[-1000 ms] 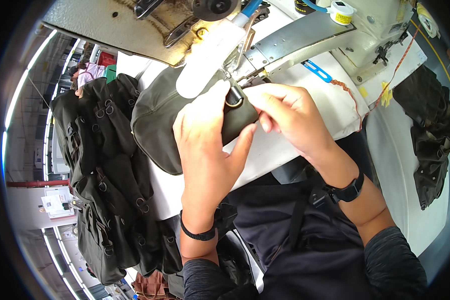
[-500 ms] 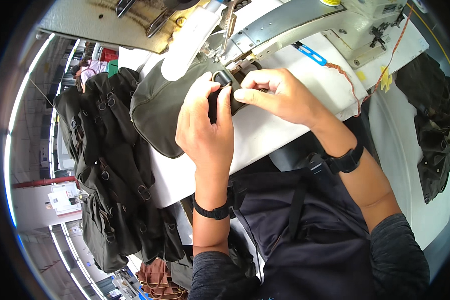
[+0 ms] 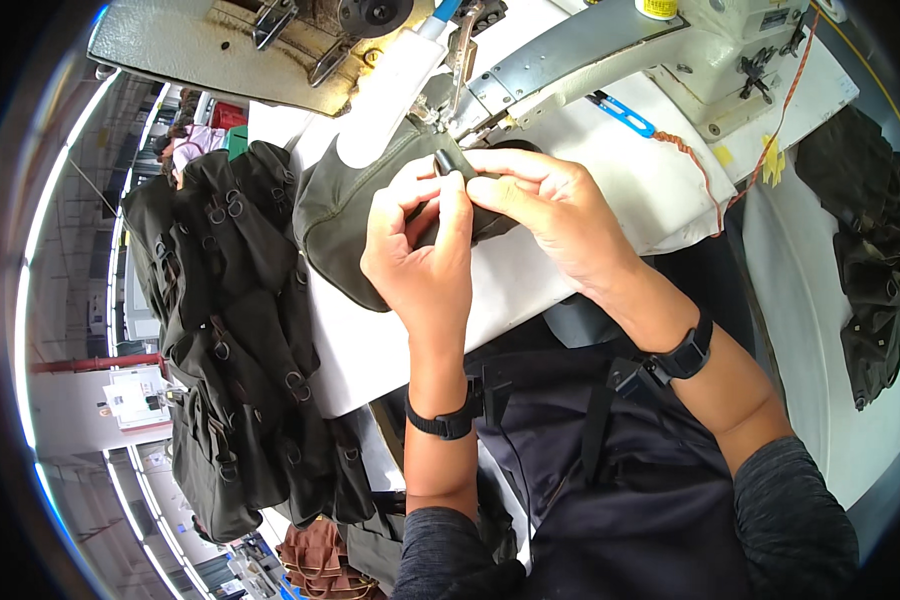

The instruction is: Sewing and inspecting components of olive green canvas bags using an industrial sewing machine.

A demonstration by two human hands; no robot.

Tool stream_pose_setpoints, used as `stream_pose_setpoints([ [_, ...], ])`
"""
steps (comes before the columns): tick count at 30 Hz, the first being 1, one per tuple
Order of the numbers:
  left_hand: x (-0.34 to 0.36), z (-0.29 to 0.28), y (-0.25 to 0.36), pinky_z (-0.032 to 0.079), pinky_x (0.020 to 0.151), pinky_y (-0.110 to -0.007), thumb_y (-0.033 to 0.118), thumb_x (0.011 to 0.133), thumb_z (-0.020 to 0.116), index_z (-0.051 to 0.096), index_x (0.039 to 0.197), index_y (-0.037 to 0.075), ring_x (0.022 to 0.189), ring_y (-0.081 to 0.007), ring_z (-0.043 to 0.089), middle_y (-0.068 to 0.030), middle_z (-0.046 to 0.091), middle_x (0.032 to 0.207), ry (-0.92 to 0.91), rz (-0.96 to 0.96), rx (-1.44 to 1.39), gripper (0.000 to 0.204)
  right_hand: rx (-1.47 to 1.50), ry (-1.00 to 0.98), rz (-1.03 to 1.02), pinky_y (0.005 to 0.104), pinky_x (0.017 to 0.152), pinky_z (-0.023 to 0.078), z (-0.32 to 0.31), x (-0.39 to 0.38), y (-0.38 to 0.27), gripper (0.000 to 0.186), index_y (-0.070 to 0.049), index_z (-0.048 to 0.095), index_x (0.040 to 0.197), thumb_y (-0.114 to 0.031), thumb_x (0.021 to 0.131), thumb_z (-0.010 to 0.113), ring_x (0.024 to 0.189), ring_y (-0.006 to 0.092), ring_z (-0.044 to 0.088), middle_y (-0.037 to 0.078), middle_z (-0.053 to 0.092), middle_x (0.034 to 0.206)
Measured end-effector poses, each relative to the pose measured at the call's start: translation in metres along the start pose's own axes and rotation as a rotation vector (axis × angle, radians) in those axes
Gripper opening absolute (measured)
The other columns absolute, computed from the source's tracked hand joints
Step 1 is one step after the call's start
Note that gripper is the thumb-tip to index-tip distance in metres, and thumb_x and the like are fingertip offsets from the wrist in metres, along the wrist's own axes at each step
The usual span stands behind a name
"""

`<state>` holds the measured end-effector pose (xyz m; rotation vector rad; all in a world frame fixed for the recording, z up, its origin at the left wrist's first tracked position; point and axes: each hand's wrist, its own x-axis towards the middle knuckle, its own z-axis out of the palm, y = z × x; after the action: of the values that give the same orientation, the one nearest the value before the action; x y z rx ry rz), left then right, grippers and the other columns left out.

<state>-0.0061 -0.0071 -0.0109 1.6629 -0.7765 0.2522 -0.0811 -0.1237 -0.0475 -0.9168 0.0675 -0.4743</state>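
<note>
A small dark strap tab [image 3: 445, 160] with a glossy fold stands up between the fingertips of my left hand [image 3: 422, 240], which is closed on it. My right hand [image 3: 568, 210] is beside it, thumb and forefinger closed close to the tab; what they grip is hidden behind the fingers. Beneath both hands lies a dark olive fabric bag piece [image 3: 342, 220] with a curved seam. Its far edge reaches the needle area of a sewing machine [image 3: 595, 55].
Dark olive bags with metal rings [image 3: 245, 330] hang in a heap at the left. Blue thread snips [image 3: 625, 112] lie on the white table [image 3: 370, 350]. More dark fabric pieces [image 3: 860, 230] rest at the far right. Brown pieces [image 3: 320, 560] sit low at the left.
The tab has turned more upright, and its metal ring no longer shows. My right fingers have come in against the left ones. The bag piece appears shifted slightly right.
</note>
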Motion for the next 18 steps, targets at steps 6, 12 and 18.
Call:
stream_pose_setpoints([
  [6, 0.002, -0.003, 0.012, 0.061, 0.088, -0.028, 0.003, 0.094, 0.082, 0.069, 0.097, -0.001, 0.095, -0.0097, 0.071, -0.0068, 0.075, 0.102, 0.0, -0.15, 0.057, 0.013, 0.07, 0.03, 0.076, 0.0279, 0.101, 0.052, 0.001, 0.002, -0.008, 0.033, 0.004, 0.071, 0.132, -0.009, 0.103, 0.07, 0.109, 0.0107, 0.069, 0.007, 0.076, 0.118],
  [12, 0.007, 0.002, 0.006, 0.061, 0.088, -0.028, 0.004, 0.096, 0.08, 0.07, 0.099, -0.002, 0.095, -0.0108, 0.071, -0.0071, 0.074, 0.102, 0.015, -0.156, 0.025, 0.012, -0.007, 0.046, 0.074, 0.0259, 0.098, 0.052, 0.0, 0.008, -0.014, 0.033, 0.005, 0.072, 0.131, -0.011, 0.101, 0.071, 0.105, 0.0092, 0.068, 0.006, 0.076, 0.117],
  [18, 0.012, 0.005, -0.001, 0.06, 0.082, -0.025, 0.003, 0.099, 0.076, 0.071, 0.106, -0.004, 0.092, -0.01, 0.071, -0.0074, 0.073, 0.1, 0.015, -0.097, -0.006, 0.011, -0.091, 0.07, 0.084, 0.025, 0.095, 0.052, 0.001, 0.012, -0.021, 0.031, 0.006, 0.072, 0.128, -0.011, 0.102, 0.071, 0.105, 0.0091, 0.068, 0.006, 0.076, 0.115],
])
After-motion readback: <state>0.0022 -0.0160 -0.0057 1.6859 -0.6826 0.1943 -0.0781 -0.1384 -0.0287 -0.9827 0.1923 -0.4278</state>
